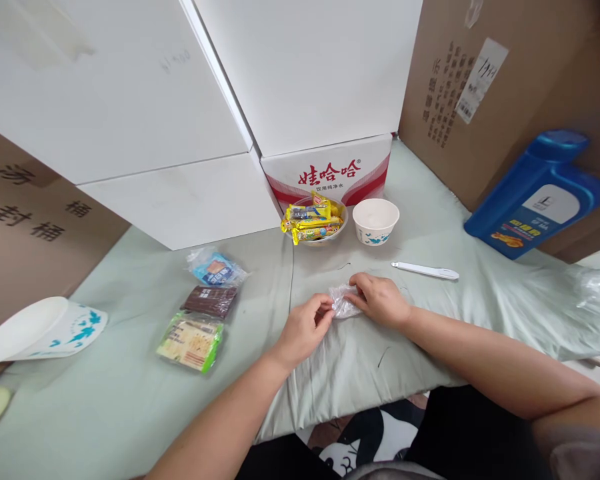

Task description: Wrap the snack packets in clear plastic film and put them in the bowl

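Note:
Between my two hands, on the cloth-covered table, is a small crinkled piece of clear plastic wrap. The fingers of my left hand pinch its left edge. My right hand grips its right part with bent fingers, and some of the plastic is hidden under them. Just beyond my right hand lies a white utility knife. A clear bowl full of yellow-wrapped snack sticks stands farther back, with a white paper bowl beside it.
Several wrapped snacks lie at left, among them a blue packet, a brown packet and a green-edged packet. A larger paper tub rests on its side at far left. A blue bottle leans against a cardboard box at right.

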Demonstrator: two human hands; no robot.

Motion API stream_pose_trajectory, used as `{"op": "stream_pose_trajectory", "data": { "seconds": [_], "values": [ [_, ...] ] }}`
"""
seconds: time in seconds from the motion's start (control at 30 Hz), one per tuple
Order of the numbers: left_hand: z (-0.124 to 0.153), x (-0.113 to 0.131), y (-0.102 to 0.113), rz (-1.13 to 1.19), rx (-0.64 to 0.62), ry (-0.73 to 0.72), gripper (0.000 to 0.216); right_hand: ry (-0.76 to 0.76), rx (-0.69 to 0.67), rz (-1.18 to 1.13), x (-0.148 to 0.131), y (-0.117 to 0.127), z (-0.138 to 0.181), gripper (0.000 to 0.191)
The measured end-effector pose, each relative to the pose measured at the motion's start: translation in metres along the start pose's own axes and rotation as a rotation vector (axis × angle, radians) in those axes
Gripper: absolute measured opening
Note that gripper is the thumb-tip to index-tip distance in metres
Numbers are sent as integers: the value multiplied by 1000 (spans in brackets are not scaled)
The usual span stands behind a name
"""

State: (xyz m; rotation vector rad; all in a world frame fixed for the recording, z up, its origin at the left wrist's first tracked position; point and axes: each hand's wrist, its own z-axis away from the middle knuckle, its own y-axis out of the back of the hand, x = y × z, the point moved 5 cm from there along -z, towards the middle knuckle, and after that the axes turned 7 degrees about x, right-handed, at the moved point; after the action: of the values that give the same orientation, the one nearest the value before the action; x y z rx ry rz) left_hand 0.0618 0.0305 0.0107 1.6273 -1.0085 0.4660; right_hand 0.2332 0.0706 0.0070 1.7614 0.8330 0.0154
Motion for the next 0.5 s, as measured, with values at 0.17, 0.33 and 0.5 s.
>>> {"op": "stream_pose_trajectory", "data": {
  "seconds": [0.17, 0.33, 0.5],
  "values": [
    [1, 20, 6, -290, 89, -335, 21, 25, -33, 80, -4, -4, -1, 13],
    [4, 18, -11, -499, -209, -442, 39, 121, 77, 50, -8, 6, -1, 16],
    [3, 6, -13, -514, -324, -355, 46, 403, 40, -125, -25, 6, 7, 25]
  ]
}}
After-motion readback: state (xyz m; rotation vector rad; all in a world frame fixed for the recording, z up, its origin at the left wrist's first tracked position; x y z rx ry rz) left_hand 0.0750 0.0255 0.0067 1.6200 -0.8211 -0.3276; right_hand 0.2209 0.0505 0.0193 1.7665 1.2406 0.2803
